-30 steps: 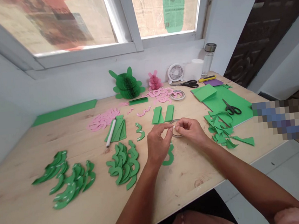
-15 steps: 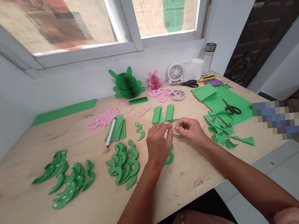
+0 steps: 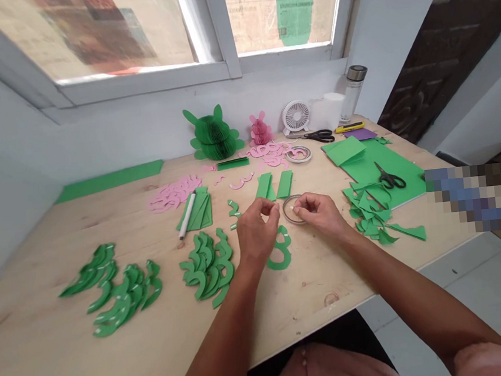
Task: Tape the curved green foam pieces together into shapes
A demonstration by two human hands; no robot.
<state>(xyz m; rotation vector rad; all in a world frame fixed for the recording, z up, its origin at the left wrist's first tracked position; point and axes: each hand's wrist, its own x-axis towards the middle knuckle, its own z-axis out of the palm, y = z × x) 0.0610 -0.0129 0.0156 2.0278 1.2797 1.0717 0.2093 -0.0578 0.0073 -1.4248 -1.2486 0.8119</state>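
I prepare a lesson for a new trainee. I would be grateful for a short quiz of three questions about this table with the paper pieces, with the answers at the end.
1. Which thing lies on the stack of green strips?
A) yellow cutter
B) white pen
C) small fan

2. True or false: the green paper figure is larger than the pink paper figure.

3. What colour is the small piece pinched by the right hand?

Key: 1. B; 2. True; 3. White.
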